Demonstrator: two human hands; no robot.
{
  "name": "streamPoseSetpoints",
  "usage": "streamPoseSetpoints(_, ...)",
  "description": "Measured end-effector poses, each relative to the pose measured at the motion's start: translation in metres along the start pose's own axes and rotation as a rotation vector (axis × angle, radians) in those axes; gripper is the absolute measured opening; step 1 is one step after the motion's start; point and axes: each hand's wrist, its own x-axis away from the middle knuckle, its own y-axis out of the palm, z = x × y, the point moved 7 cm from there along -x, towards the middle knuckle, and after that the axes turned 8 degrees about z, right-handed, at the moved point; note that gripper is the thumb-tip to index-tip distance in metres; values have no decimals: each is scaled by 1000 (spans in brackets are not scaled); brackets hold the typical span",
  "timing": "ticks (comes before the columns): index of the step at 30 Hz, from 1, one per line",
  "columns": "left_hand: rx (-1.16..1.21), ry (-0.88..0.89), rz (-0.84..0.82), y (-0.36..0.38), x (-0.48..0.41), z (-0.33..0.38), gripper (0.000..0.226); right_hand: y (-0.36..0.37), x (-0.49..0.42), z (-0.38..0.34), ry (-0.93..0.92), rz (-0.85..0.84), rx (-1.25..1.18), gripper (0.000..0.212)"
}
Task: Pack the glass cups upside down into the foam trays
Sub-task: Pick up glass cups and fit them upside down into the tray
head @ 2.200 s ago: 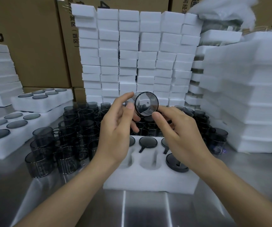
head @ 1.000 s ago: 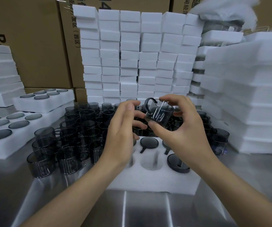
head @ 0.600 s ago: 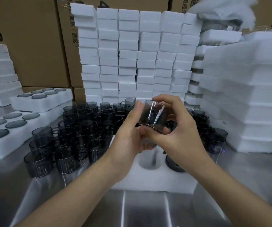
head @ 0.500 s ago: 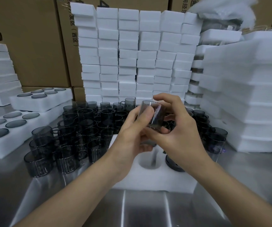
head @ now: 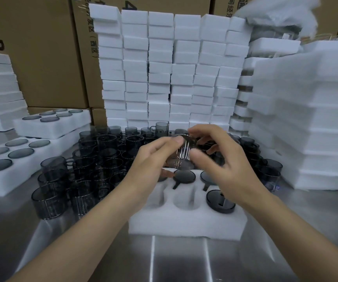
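Lower now: cup (head: 183, 152) in L hand (head: 152, 163) & R hand (head: 225, 165), over tray (head: 184, 224)

A brushed steel bench (head: 184, 259) is seen, with streaks of light reflected along its near part. At its middle a white foam tray (head: 184, 224) is laid flat, and just behind and to the left of it a dense cluster of smoked glass cups (head: 86, 169) is stood upright, touching one another. Further left, a long foam tray of inverted cups (head: 21, 178) is set at the bench edge. Columns of white foam blocks (head: 160, 78) are stacked along the back, and tall stacks of foam sheets (head: 306, 119) are piled at the right side.
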Motion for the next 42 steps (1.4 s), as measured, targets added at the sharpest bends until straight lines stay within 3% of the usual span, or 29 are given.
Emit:
streamPoseSetpoints(4,-259,63,-89,5,-3,-13,46,-16,-5,5,92,127,-124,39)
streamPoseSetpoints(9,-430,154,-121,11,0,-13,52,-18,-6,11,116,171,-118,38)
streamPoseSetpoints(16,-379,104,-213,12,2,-13,46,-18,-6,12,123,188,-111,37)
streamPoseSetpoints(24,-589,100,-281,11,2,-17,42,-23,-7,15,122,230,-90,36)
streamPoseSetpoints(30,-612,80,-370,8,1,-17,45,-24,-7,39,159,231,-23,24)
streamPoseSetpoints(42,-474,107,-424,6,-1,-17,51,-51,-6,97,237,308,162,17)
